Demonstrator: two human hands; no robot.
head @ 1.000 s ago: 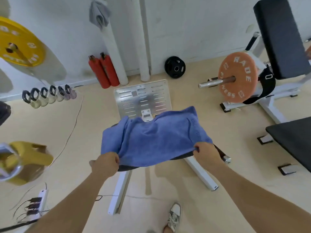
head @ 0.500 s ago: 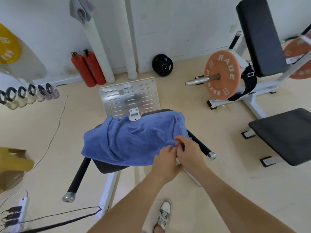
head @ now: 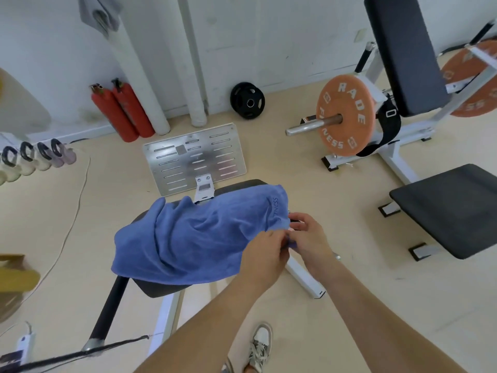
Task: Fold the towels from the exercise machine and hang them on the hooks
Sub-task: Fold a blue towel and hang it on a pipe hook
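One towel (head: 193,238), blue, draped in loose folds across the black pad (head: 161,288) of the machine, near edge hanging past the pad's front. Judged soft, light and limp: no shape of its own, apt to sag, and to slide off the smooth pad if pulled from one end only. Not fragile; by the look of the nap, not slippery in the fingers. Best taken at corners or along a hem, corners matched for a square fold.

Left hand (head: 265,254) and right hand (head: 309,238) close together at the towel's right end, both reached forward and down on bare forearms. Left: fingers curled, pinching the near right corner. Right: fingers curled on the same bunched corner, a scrap of blue showing between the two hands.

High on the wall at left, well apart, a grey cloth (head: 98,12), hung; hook itself not discernible.
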